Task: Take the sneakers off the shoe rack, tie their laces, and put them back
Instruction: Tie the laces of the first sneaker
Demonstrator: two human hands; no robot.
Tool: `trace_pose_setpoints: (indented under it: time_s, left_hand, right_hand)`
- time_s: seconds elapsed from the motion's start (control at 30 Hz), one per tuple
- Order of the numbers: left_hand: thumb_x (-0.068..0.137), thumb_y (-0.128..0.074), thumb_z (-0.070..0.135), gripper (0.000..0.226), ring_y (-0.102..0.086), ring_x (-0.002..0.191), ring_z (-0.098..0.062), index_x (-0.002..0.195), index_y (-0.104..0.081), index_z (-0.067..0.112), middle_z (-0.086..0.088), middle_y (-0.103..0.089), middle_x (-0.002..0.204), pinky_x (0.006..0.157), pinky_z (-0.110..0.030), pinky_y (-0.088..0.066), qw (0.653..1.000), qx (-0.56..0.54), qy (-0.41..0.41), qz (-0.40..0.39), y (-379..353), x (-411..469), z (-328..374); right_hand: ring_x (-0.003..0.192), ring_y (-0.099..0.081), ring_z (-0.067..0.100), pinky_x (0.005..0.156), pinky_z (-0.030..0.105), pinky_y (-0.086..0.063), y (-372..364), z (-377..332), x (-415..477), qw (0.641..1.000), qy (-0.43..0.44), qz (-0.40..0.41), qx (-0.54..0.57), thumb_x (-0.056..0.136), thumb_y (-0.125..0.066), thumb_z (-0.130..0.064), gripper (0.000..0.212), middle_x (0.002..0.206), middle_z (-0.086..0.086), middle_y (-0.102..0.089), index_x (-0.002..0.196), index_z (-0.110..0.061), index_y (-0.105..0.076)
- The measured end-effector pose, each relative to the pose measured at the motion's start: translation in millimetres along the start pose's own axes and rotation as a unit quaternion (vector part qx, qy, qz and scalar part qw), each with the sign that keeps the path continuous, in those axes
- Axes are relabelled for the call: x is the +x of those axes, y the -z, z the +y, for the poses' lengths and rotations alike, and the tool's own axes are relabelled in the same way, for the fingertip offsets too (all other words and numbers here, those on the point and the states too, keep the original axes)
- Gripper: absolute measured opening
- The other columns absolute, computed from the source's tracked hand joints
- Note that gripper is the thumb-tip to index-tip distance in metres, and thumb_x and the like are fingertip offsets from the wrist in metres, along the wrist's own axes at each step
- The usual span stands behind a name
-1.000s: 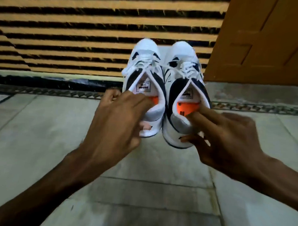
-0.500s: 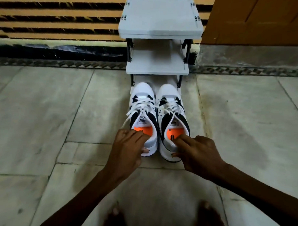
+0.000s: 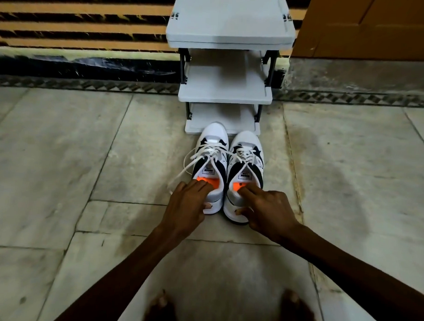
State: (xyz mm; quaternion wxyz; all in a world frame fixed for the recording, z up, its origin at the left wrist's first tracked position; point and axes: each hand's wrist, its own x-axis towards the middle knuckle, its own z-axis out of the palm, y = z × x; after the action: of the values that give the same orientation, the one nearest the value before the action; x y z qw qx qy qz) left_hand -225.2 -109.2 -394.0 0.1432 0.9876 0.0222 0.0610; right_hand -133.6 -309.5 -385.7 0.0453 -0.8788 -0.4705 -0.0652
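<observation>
White-and-black sneakers [image 3: 227,168] side by side on stone floor [image 3: 61,167], toes toward grey shoe rack [image 3: 226,88], laces [image 3: 194,157] loose; left hand [image 3: 187,207] and right hand [image 3: 268,212] pinching heel collars.

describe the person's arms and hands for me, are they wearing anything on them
Both arms are bare from the frame edge to the fingers: no sleeves, gloves, watch, bracelet or rings show on the left hand or the right hand. The nails look short and unpainted.
</observation>
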Motion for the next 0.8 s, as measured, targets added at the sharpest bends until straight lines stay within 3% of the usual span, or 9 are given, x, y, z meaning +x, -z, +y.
trace_pose_setpoints:
  time_s: [0.17, 0.37, 0.47, 0.53, 0.63, 0.7, 0.8]
  left_hand:
    - [0.052, -0.071, 0.003, 0.050, -0.060, 0.092, -0.026, 0.099, -0.062, 0.018, 0.002, -0.066, 0.096, 0.067, -0.030, -0.038, 1.000, -0.001, 0.003, 0.013, -0.1, -3.4, -0.5]
    - [0.062, -0.071, 0.007, 0.044, -0.060, 0.097, -0.027, 0.104, -0.063, 0.017, 0.000, -0.067, 0.101, 0.070, -0.032, -0.039, 1.000, -0.018, -0.002, 0.019, -1.2, -3.8, -0.6]
    - [0.074, -0.073, 0.019, 0.032, -0.061, 0.098, -0.027, 0.103, -0.062, 0.018, 0.000, -0.066, 0.102, 0.073, -0.032, -0.040, 1.000, -0.016, -0.010, 0.014, -3.3, -1.7, -2.9]
    - [0.080, -0.070, 0.030, 0.022, -0.061, 0.094, -0.020, 0.099, -0.063, 0.020, 0.002, -0.065, 0.100, 0.075, -0.031, -0.044, 0.992, -0.119, 0.028, 0.008, 0.3, 3.0, -2.6]
    - [0.082, -0.068, 0.031, 0.009, -0.059, 0.082, -0.010, 0.088, -0.065, 0.024, 0.008, -0.063, 0.093, 0.073, -0.031, -0.050, 0.964, -0.230, 0.119, 0.053, 11.8, 17.1, -5.6]
    - [0.084, -0.065, 0.025, 0.003, -0.061, 0.081, -0.014, 0.086, -0.063, 0.023, 0.005, -0.062, 0.093, 0.074, -0.034, -0.052, 0.964, -0.197, 0.158, 0.084, 19.9, 27.2, -10.9]
    - [0.087, -0.062, 0.022, 0.008, -0.063, 0.089, -0.028, 0.093, -0.062, 0.018, -0.005, -0.060, 0.100, 0.075, -0.040, -0.052, 0.977, -0.100, 0.178, 0.056, 28.3, 41.7, -16.6]
  right_hand:
    - [0.051, -0.064, 0.026, 0.039, 0.024, -0.037, -12.0, 8.0, -13.4, 0.999, -0.014, -0.033, -0.002, 0.053, -0.082, -0.019, 0.049, 0.087, -0.006, -0.069, 0.099, -0.023, -0.065]
    - [0.061, -0.068, 0.030, 0.041, 0.031, -0.047, -8.5, 12.8, -13.7, 0.997, -0.018, -0.061, 0.037, 0.062, -0.078, -0.013, 0.049, 0.098, -0.004, -0.070, 0.108, -0.023, -0.061]
    - [0.085, -0.069, 0.032, 0.060, 0.038, -0.055, -0.3, 11.0, -5.3, 0.991, -0.019, -0.112, 0.071, 0.076, -0.073, -0.028, 0.050, 0.124, -0.002, -0.062, 0.122, -0.026, -0.053]
    - [0.099, -0.066, 0.032, 0.075, 0.040, -0.055, 11.9, 10.1, 6.2, 0.981, -0.042, -0.148, 0.121, 0.083, -0.065, -0.046, 0.047, 0.131, -0.002, -0.056, 0.124, -0.028, -0.052]
    - [0.094, -0.066, 0.028, 0.075, 0.036, -0.053, 32.9, 9.1, 28.7, 0.976, -0.074, -0.112, 0.174, 0.085, -0.061, -0.049, 0.033, 0.110, 0.001, -0.065, 0.104, -0.023, -0.063]
    - [0.086, -0.067, 0.025, 0.070, 0.032, -0.052, 42.2, 7.3, 45.5, 0.974, -0.087, -0.080, 0.196, 0.086, -0.062, -0.044, 0.026, 0.094, 0.002, -0.071, 0.092, -0.020, -0.066]
    - [0.081, -0.067, 0.025, 0.071, 0.035, -0.054, 43.5, 2.4, 72.9, 0.966, -0.117, -0.077, 0.216, 0.088, -0.063, -0.035, 0.025, 0.085, 0.008, -0.074, 0.087, -0.012, -0.071]
